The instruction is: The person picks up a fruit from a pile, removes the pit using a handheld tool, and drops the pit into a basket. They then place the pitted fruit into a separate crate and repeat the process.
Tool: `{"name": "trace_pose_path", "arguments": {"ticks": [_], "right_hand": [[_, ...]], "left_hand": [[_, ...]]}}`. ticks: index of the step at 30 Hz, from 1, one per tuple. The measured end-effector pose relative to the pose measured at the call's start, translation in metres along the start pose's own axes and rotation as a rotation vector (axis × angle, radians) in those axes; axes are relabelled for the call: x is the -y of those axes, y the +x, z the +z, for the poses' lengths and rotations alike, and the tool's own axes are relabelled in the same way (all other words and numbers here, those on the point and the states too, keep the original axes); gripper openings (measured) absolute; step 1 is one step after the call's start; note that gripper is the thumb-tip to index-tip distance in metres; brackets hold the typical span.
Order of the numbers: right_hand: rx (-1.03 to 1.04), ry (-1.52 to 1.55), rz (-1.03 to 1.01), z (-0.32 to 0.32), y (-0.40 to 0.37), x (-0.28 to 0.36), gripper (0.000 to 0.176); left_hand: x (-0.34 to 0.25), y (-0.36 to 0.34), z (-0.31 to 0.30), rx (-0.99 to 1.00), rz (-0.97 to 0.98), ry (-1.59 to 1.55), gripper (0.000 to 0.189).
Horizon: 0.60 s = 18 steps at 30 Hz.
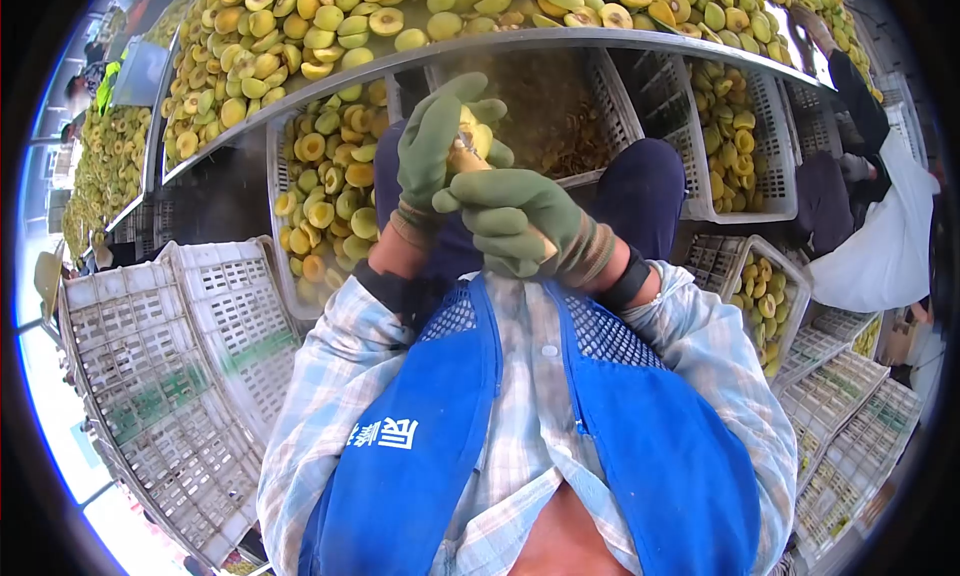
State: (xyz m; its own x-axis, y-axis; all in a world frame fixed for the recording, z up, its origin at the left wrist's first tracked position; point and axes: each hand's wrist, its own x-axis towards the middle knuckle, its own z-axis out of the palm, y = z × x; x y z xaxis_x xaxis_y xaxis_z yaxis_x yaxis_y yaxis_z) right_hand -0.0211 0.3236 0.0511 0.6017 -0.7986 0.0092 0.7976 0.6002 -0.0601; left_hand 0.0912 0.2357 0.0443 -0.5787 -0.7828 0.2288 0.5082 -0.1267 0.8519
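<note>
In green gloves, both my hands meet in front of my lap. My left hand (436, 148) is closed around a halved yellow-green fruit (481, 136), apricot- or plum-like. My right hand (516, 216) wraps a tool with a pale wooden handle (465, 160), whose butt shows below the fingers. The tool's upper end touches or nearly touches the fruit; its working tip is hidden. Beneath the hands, between my knees, stands a crate (612, 101) with brownish pits or scraps inside.
A metal-edged table (560, 38) heaped with halved fruit spans the front. Crates of fruit halves stand left (283, 191) and right (775, 166). Stacked white crates (150, 346) rise at my left, more crates (850, 416) at my right. Another person's sleeve (858, 96) reaches in at right.
</note>
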Motion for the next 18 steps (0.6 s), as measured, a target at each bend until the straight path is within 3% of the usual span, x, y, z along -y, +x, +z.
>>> {"name": "trace_pose_path", "arguments": {"ticks": [4,7,8,9,10,12,16,17,18], "right_hand": [[0.024,0.246,-0.039,-0.005,0.007,-0.004,0.03],[0.078,0.273,-0.105,-0.008,0.011,0.0,0.028],[-0.061,0.049,-0.163,-0.004,0.009,0.005,0.028],[-0.199,-0.173,-0.217,0.004,0.006,0.011,0.028],[-0.334,-0.393,-0.265,0.008,0.005,0.016,0.027],[-0.368,-0.285,-0.244,-0.012,0.003,0.039,0.032],[-0.695,-0.352,-0.233,-0.034,-0.008,0.049,0.032],[-0.779,-0.357,-0.215,-0.038,-0.009,0.047,0.032],[-0.822,-0.355,-0.198,-0.044,-0.009,0.044,0.032]], "left_hand": [[0.016,0.006,0.002,-0.241,-0.041,0.1,0.029],[0.035,0.012,-0.014,-0.201,0.219,0.62,0.029],[0.036,0.018,-0.014,-0.147,0.354,0.863,0.03],[0.025,0.017,-0.003,-0.249,0.029,0.524,0.037],[0.028,0.022,-0.012,-0.324,-0.041,0.321,0.043],[0.032,0.036,-0.045,-0.472,-0.162,-0.092,0.055],[0.014,0.025,-0.106,-0.651,-0.118,-0.035,0.053],[0.008,0.023,-0.115,-0.783,-0.083,-0.099,0.052],[0.005,0.011,-0.145,-0.755,-0.106,-0.008,0.048]]}}
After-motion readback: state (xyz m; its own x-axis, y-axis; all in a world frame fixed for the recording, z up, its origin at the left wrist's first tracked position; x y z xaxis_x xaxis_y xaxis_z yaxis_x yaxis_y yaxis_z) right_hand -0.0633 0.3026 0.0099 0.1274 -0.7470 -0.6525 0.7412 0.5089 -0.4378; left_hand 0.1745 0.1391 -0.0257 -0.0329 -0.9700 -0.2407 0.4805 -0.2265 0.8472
